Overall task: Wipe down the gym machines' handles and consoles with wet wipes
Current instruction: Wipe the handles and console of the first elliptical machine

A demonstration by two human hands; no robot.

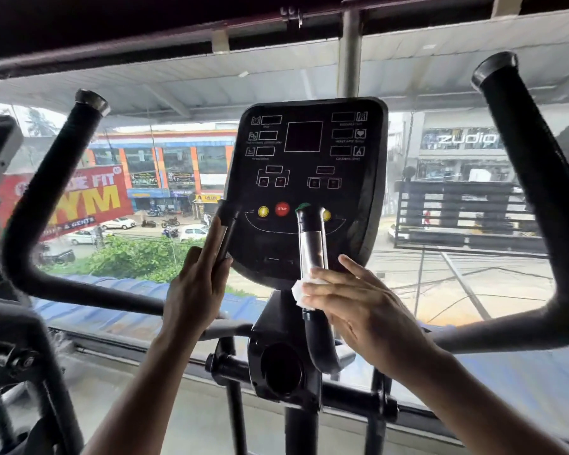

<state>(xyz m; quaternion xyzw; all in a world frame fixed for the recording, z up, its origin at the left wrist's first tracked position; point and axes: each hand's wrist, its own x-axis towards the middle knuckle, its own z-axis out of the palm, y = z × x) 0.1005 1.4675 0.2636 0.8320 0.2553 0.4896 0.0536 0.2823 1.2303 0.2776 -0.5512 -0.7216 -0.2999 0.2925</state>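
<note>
Right hand (pixel 362 310) laid flat against the right inner handle (pixel 312 244) of the machine, fingers straight, pressing a white wipe (pixel 301 292) onto the metal part of that handle, just below the console (pixel 306 178). Wipe crumpled, squeezed between the fingers and the handle, only a small part visible at the fingertips. Right grip therefore released, not curled, only pushing. Left hand (pixel 194 290) on the left inner handle (pixel 227 231), at the left edge of the console; forefinger stretched up along the bar, the other fingers curled around it, so left grip grasping the handle. Console dark, screens off, with a red stop button (pixel 282 208) and a yellow button (pixel 263 211). Two big black outer handles, left (pixel 46 198) and right (pixel 532 178), rising on both sides. Behind, a window (pixel 165 178) with a street and shops.
</note>
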